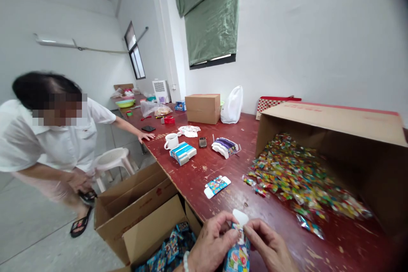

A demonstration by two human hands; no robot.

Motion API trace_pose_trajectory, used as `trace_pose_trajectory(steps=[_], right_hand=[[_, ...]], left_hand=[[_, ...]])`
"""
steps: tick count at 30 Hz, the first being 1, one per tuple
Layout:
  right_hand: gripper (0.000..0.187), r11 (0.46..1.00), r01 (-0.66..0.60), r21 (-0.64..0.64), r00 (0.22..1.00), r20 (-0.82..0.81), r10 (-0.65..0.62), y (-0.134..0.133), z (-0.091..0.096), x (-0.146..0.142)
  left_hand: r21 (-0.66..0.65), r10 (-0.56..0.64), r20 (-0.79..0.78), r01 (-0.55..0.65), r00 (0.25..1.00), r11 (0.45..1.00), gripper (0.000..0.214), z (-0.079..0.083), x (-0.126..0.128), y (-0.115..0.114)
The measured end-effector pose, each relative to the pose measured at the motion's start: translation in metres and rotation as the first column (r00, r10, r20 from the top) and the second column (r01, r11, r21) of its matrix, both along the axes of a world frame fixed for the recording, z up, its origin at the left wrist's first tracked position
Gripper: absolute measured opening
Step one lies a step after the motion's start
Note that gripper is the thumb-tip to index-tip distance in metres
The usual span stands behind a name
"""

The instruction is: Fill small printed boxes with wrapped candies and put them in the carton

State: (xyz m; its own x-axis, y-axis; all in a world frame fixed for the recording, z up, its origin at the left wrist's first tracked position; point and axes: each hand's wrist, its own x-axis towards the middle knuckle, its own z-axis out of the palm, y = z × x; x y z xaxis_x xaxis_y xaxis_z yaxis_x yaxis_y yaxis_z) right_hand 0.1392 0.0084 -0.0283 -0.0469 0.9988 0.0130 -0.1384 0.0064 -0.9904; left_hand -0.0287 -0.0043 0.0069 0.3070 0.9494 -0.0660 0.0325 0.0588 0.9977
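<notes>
A small blue printed candy box (239, 257) is between my two hands at the table's near edge, its white end flap standing up. My left hand (214, 240) wraps around the box from the left, thumb on its front. From the right, my right hand (270, 244) pinches at the top opening by the flap. Another small blue box (217, 185), flat with white flaps out, lies on the table ahead. To the right, a large carton (331, 117) on its side spills a heap of wrapped candies (287, 170) onto the red table.
Below left, an open carton (153, 231) holds many blue boxes (172, 246). A co-worker (57, 136) leans with one hand on the table edge, beside a white stool (113, 159). A mug (172, 141), blue-striped pack (182, 153), purple pack (225, 146) and closed carton (203, 109) stand farther back.
</notes>
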Motion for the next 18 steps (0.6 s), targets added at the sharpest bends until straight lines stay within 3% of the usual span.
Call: trace_pose_trajectory(steps=[5, 9, 13, 16, 18], right_hand=[[0.037, 0.999, 0.021, -0.033, 0.998, -0.059, -0.023, -0.002, 0.007, 0.001], [0.044, 0.995, 0.035, -0.091, 0.984, -0.172, -0.051, -0.003, 0.014, 0.000], [0.041, 0.994, 0.013, -0.107, 0.984, -0.175, -0.031, -0.004, 0.012, 0.001], [0.038, 0.996, 0.044, -0.077, 0.985, -0.161, -0.056, -0.003, 0.009, 0.002], [0.038, 0.999, 0.021, -0.047, 0.992, -0.121, -0.026, -0.003, 0.008, 0.003]], left_hand=[[0.014, -0.030, 0.060, 0.029, 0.998, 0.999, 0.028, 0.000, 0.002, -0.001], [0.007, -0.021, 0.087, 0.020, 0.996, 1.000, 0.031, -0.004, 0.005, 0.000], [0.014, 0.050, 0.148, -0.052, 0.988, 0.999, 0.037, -0.012, 0.009, 0.001], [-0.098, 0.128, 0.264, -0.105, 0.956, 0.990, 0.051, -0.018, 0.013, 0.002], [-0.235, 0.129, 0.402, -0.034, 0.906, 0.971, 0.051, -0.022, 0.016, 0.002]])
